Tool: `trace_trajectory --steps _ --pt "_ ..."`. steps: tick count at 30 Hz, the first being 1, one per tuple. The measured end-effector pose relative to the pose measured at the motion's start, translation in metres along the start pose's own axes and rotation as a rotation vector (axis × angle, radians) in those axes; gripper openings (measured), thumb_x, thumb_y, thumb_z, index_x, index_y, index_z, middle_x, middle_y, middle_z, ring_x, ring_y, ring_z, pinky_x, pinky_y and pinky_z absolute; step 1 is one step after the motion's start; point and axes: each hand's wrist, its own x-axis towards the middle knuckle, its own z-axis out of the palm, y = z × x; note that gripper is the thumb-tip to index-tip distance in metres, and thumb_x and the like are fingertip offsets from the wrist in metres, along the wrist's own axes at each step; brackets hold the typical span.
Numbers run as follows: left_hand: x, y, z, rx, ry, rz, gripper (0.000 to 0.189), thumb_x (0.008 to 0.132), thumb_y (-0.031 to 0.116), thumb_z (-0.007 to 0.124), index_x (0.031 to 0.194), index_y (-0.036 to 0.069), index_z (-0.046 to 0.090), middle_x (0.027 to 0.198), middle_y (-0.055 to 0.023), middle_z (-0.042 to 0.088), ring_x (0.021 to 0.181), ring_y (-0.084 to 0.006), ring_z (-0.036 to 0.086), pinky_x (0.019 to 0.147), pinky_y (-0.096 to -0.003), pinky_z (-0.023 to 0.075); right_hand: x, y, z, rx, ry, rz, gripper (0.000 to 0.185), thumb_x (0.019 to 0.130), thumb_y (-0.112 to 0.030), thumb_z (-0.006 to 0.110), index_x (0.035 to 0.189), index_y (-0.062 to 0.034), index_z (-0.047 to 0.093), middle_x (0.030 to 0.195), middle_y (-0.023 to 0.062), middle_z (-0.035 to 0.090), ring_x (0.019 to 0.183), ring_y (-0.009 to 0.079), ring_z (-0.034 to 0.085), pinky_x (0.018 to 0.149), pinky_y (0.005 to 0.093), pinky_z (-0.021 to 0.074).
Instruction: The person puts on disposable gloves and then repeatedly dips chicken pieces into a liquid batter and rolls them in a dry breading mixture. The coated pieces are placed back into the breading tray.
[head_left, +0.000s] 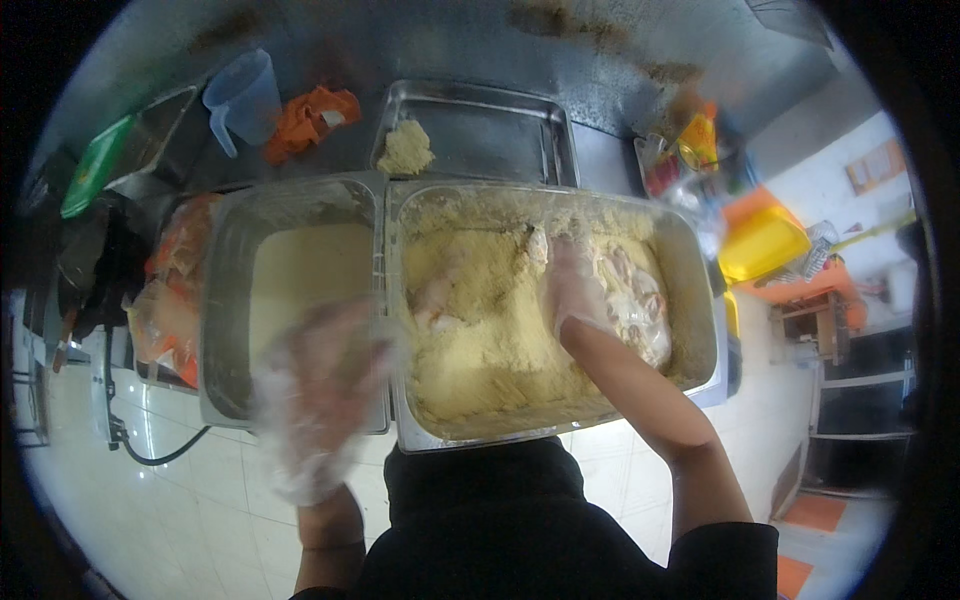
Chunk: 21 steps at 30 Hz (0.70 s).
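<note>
A deep metal pan (510, 409) before me holds pale yellow breading flour (480, 367). My right hand (571, 285), in a clear plastic glove, reaches into this flour, its fingers blurred and partly hidden. Close to its right side lie wet, batter-coated pieces of raw meat (637, 307), seemingly chicken. Another piece (435, 300), partly coated, rests at the flour's left side. My left hand (322, 382), loosely gloved and strongly blurred, is over the near right part of a second metal pan (225, 315) with pale liquid batter (307, 262). Whether it holds anything cannot be made out.
Behind the pans stands a shallow metal tray (487, 124) with a clump of flour (406, 148). An orange cloth (311, 120) and a clear plastic jug (244, 97) are at the back left. Orange-marked plastic bags (176, 300) lie left; a yellow container (765, 240) is right.
</note>
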Motion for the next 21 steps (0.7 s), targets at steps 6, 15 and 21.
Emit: trace_trajectory --steps 6,15,21 --pt "0.023 -0.027 0.07 1.104 -0.555 0.478 0.034 0.085 0.025 0.061 0.116 0.011 0.056 0.114 -0.0127 0.058 0.105 -0.0278 0.057 0.083 -0.0408 0.0489 0.006 -0.033 0.001 0.329 0.295 -0.186 0.044 0.092 -0.024 0.046 0.125 0.0037 0.044 0.097 0.0246 0.062 0.1 0.0408 0.058 0.11 0.0433 0.0232" --pt "0.02 -0.032 0.114 1.116 -0.432 0.101 0.022 0.084 0.026 0.062 0.098 0.009 0.064 0.086 -0.0137 0.065 0.075 -0.0287 0.063 0.067 -0.0374 0.0502 -0.01 -0.037 -0.02 -0.053 0.255 -0.31 0.051 0.091 -0.035 0.046 0.126 0.0024 0.042 0.102 0.0221 0.057 0.1 0.0367 0.056 0.102 0.0513 0.0235" --pt "0.018 -0.037 0.119 1.095 -0.423 0.153 0.019 0.085 0.021 0.057 0.092 0.003 0.06 0.083 -0.0171 0.062 0.078 -0.0325 0.06 0.071 -0.0398 0.0465 -0.02 -0.037 -0.019 -0.055 0.363 -0.578 0.038 0.091 -0.019 0.044 0.122 0.0025 0.041 0.081 0.0181 0.062 0.085 0.0359 0.062 0.105 0.0498 0.0181"
